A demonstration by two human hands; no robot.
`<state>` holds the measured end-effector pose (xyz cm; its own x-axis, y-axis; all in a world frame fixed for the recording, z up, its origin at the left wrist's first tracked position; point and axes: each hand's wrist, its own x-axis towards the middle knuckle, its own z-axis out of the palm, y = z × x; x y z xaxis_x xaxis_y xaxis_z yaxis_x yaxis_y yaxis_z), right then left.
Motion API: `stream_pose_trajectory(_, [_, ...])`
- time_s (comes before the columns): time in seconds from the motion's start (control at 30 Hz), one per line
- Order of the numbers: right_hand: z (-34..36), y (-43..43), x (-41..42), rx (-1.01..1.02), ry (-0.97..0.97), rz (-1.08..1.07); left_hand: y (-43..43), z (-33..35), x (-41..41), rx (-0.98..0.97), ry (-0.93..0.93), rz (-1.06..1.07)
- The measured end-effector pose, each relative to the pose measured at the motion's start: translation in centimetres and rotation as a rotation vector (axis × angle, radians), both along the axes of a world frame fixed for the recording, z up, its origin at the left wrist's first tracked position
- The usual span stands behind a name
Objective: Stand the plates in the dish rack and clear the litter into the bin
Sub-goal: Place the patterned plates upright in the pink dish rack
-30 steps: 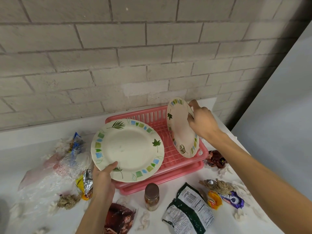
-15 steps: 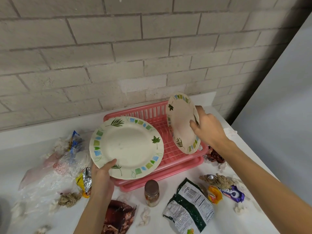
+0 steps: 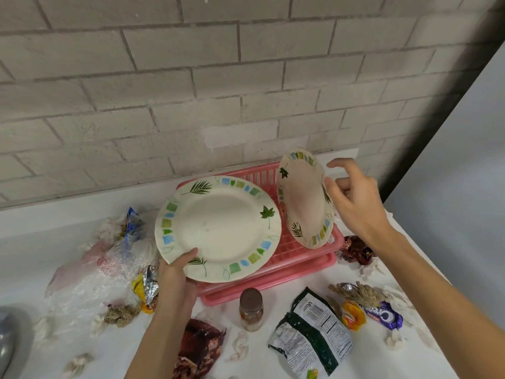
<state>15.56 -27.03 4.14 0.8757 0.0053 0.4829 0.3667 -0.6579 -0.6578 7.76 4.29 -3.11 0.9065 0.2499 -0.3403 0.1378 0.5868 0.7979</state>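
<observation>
A pink dish rack (image 3: 314,262) sits against the brick wall. A cream plate with leaf and square patterns (image 3: 304,198) stands on edge at the rack's right end. My right hand (image 3: 355,203) hovers just right of that plate with fingers spread, apart from it or barely touching its rim. My left hand (image 3: 177,272) grips the near rim of a second, larger patterned plate (image 3: 218,228), held tilted over the rack's left half.
Litter covers the white counter (image 3: 273,362): crumpled clear plastic (image 3: 90,272), foil wrappers (image 3: 146,285), a dark red wrapper (image 3: 199,348), a green-black bag (image 3: 311,332), a purple wrapper (image 3: 385,315), tissue scraps. A small brown-lidded jar (image 3: 250,309) stands before the rack. No bin is visible.
My right hand has let go of the smaller plate, which now stands in the rack, and has opened beside it. The left hand still holds the larger plate.
</observation>
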Motion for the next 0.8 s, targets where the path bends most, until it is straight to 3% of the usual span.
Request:
stream_pose_trajectory(0.2, [-0.6,3.5,-0.8,0.079,0.274,0.087,-1.2,1.5,0.9,-0.097,-0.080,0.013])
stream_pose_trajectory(0.4, [-0.3,6.2,-0.8,0.505,0.612,0.188,-2.6,1.8,1.5,-0.241,-0.095,-0.001])
stream_pose_trajectory(0.5, [-0.4,6.4,-0.4,0.641,0.607,0.163,-3.0,1.5,1.8,-0.256,-0.076,-0.057])
stream_pose_trajectory(0.6, [0.4,5.9,-0.1,0.637,0.518,0.114,-3.3,0.8,2.3,-0.259,-0.029,-0.127])
stream_pose_trajectory(0.7, [2.1,5.0,0.1,0.484,0.386,0.083,-3.1,-0.2,3.2,-0.100,-0.028,-0.226])
stream_pose_trajectory(0.8, [4.0,3.8,0.3,0.312,0.274,0.030,-1.9,-1.3,3.7,0.374,-0.051,-0.239])
